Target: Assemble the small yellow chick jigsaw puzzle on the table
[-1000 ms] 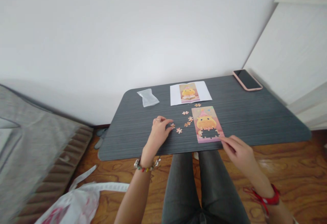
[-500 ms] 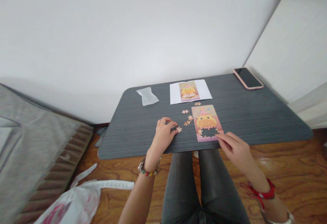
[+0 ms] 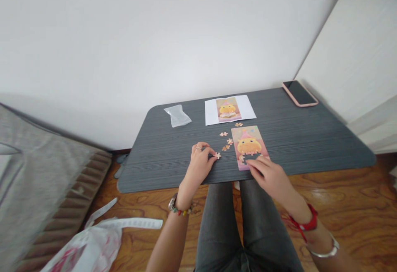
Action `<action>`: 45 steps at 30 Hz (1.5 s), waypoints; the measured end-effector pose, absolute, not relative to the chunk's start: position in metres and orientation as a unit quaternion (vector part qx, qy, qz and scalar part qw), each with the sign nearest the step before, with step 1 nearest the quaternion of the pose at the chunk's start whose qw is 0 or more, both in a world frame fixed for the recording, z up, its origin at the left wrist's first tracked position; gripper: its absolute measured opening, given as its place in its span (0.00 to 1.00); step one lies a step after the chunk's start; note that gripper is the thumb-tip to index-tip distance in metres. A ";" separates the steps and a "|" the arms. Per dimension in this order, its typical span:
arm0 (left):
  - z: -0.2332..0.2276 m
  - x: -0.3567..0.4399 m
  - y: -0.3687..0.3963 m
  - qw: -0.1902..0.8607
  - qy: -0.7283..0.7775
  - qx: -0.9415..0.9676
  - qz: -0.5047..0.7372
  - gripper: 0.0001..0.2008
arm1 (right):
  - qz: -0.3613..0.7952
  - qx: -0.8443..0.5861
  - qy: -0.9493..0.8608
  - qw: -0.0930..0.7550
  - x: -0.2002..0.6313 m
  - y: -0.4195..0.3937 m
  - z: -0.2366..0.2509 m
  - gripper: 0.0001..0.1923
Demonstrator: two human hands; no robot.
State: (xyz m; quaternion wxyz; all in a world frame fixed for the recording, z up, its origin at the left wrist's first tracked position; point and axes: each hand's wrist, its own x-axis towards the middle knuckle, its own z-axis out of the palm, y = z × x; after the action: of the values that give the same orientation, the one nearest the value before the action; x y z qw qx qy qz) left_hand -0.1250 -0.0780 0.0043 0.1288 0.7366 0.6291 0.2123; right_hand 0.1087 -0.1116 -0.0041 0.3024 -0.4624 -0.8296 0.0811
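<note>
At a dark desk (image 3: 173, 156) against a white wall (image 3: 139, 48), a person's left hand (image 3: 198, 163) brings thumb and forefinger close together beside a loose puzzle piece (image 3: 218, 155); whether they pinch anything cannot be told. The right hand (image 3: 271, 177) bends over the lower part of an unfinished puzzle (image 3: 248, 144), its grip hidden. Four other pieces (image 3: 223, 134) lie between the puzzle and a picture sheet (image 3: 228, 110) and to the left.

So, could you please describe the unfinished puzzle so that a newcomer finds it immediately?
On the dark table, go to the near edge, where the right hand is. Partly under it lies the unfinished puzzle, a yellow figure in a pink hat. Unlike the picture on the white sheet behind, it has a jagged dark gap.
</note>
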 end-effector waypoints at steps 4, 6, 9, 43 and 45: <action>0.013 -0.118 -0.079 0.105 0.613 0.740 0.255 0.02 | 0.104 -0.486 -0.822 0.278 0.083 -0.093 0.005 0.13; 0.019 -0.114 -0.079 0.097 0.607 0.740 0.273 0.02 | 0.152 -0.486 -0.802 0.313 0.073 -0.080 0.009 0.11; 0.026 -0.106 -0.078 0.088 0.595 0.741 0.300 0.02 | 0.238 -0.478 -0.769 0.350 0.063 -0.063 0.014 0.12; 0.005 -0.048 -0.088 0.089 0.543 0.763 0.339 0.03 | 0.338 -0.598 -0.628 0.365 0.099 -0.098 -0.001 0.14; 0.004 -0.047 -0.089 0.085 0.543 0.766 0.333 0.03 | 0.307 -0.601 -0.643 0.362 0.101 -0.098 -0.003 0.13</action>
State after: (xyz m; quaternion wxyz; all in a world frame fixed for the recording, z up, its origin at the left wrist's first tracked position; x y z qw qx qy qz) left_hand -0.0471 -0.0887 0.0039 0.0848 0.7660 0.5432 0.3331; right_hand 0.1008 -0.0981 -0.0028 0.3620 -0.6014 -0.6425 0.3072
